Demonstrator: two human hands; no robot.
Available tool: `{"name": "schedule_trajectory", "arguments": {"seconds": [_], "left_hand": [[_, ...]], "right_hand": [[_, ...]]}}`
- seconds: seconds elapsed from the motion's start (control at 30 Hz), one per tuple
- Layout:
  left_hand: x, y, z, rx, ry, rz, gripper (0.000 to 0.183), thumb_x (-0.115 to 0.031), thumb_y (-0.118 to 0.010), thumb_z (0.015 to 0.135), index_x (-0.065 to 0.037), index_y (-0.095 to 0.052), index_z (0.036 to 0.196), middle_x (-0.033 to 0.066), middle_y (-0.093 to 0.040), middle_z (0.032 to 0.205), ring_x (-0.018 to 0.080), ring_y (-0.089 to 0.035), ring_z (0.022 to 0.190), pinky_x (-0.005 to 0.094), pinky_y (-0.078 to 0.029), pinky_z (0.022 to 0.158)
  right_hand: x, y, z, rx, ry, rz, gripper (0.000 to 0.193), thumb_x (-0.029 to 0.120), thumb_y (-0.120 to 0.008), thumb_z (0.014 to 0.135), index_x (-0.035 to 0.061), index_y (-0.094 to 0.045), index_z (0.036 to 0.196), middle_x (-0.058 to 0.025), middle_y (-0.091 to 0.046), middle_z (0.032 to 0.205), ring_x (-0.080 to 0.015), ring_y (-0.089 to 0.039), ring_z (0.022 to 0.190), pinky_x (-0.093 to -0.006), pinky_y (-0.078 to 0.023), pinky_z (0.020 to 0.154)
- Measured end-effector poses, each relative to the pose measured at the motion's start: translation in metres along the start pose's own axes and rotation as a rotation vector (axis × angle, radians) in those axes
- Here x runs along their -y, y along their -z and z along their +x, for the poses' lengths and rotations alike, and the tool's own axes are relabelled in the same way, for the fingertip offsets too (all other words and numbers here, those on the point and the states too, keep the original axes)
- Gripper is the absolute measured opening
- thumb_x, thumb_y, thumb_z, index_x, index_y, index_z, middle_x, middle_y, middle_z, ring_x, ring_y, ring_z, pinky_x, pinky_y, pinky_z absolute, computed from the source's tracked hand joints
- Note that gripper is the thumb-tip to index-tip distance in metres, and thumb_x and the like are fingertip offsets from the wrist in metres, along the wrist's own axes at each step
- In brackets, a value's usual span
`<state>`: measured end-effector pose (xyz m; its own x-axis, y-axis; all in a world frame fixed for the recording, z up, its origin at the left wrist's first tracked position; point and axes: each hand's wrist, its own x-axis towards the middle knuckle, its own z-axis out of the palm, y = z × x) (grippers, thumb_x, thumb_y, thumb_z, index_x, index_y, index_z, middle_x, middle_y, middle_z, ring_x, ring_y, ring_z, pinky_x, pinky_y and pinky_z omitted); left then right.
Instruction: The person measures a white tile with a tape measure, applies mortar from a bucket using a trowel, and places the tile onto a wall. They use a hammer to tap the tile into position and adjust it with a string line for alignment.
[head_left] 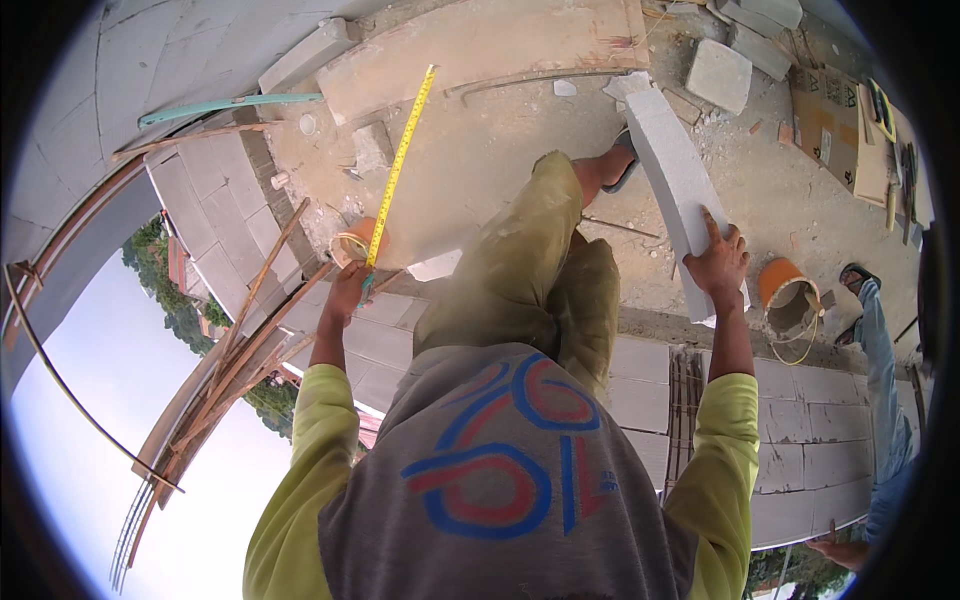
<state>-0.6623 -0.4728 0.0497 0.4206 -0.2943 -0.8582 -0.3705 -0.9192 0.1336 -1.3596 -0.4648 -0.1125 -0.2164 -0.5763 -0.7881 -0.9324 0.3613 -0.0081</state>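
My left hand (347,288) is closed around a tape measure, its small teal case partly hidden by my fingers. From it the yellow blade (402,160) stands out long and nearly straight, its far end free. My right hand (718,262) lies on the near end of a long light-grey block (676,170), with fingers spread over its top and side. The block reaches away from me toward my sandalled foot (624,160), close beside it. Whether my right thumb grips the block's edge is hard to see.
Orange buckets stand at right (789,292) and left (352,240). A cardboard box (828,130) and hand saw (881,110) lie far right. Another person's leg (880,370) is at the right edge. Loose blocks (720,76), a board (480,45) and wooden poles (225,380) surround me.
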Motion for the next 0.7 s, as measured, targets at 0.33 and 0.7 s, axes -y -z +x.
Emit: {"name": "schedule_trajectory", "arguments": {"seconds": [0.33,0.7], "left_hand": [[0.047,0.042,0.042,0.134,0.014,0.150,0.015,-0.030,-0.062,0.111,-0.018,-0.070,0.113,-0.0025,-0.065,0.084,0.0132,-0.069,0.070,0.0324,-0.056,0.057],[-0.058,0.049,0.128,0.220,-0.062,0.326,0.015,-0.020,-0.066,0.110,-0.008,-0.076,0.112,-0.0055,-0.066,0.088,0.0064,-0.057,0.078,0.0266,-0.047,0.071]], "right_hand": [[0.025,-0.065,-0.015,-0.018,-0.370,0.575,0.108,0.035,-0.089,0.073,0.0391,-0.043,0.170,-0.0245,-0.050,0.155,-0.0455,-0.051,0.146,-0.0586,-0.043,0.122],[0.073,-0.094,0.108,-0.441,-1.003,1.212,0.108,0.038,-0.090,0.076,0.0286,-0.041,0.171,-0.0325,-0.054,0.149,-0.0490,-0.056,0.142,-0.0561,-0.046,0.120]]}}
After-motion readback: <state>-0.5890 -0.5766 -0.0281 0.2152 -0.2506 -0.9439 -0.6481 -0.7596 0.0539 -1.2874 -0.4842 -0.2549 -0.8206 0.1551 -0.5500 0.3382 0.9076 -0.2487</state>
